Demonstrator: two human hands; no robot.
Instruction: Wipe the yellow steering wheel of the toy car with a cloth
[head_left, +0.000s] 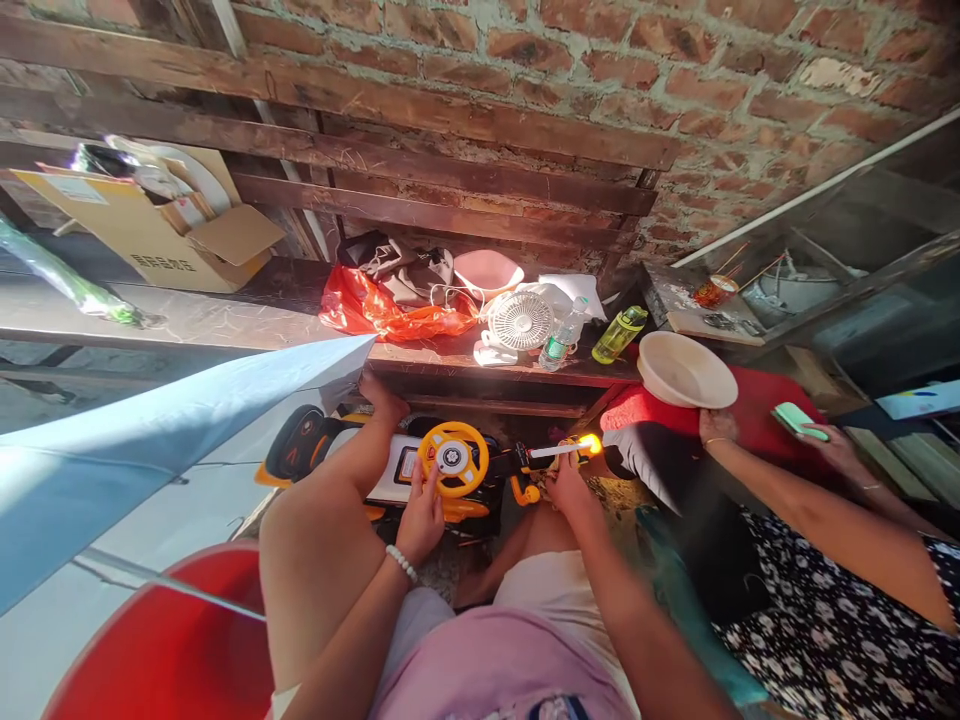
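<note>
The yellow steering wheel [454, 458] sits on top of the toy ride-on car [390, 478], which stands on the floor just in front of your knees, under the edge of the desk [225, 318]. The car's long axis runs across the view, with a black tyre [297, 442] at its left end; the wheel faces up toward you.

Your left hand [421, 520] has its grip curled over the wheel's lower left rim. Your right hand [568, 487] is clamped on a slim white tool [556, 451], which lies nearly level. Its bright orange end [590, 443] points right, away from the wheel. What kind of tool it is I cannot tell.

By my reading, you are at the steadying stage: one hand pins the wheel while the other keeps the tool beside the car's right end. A next move there would call for a firm hold on the rim, and for the tool to be lined up by eye, since the sun glare washes out its tip.

Further out, a small white fan [520, 320], a water bottle [559, 340], a green bottle [619, 334] and an orange bag [382, 310] rest on the desk. To your right another person's hand [716, 425] holds a cream bowl [686, 368], and that person's other hand [840, 450] holds a phone [799, 420].
</note>
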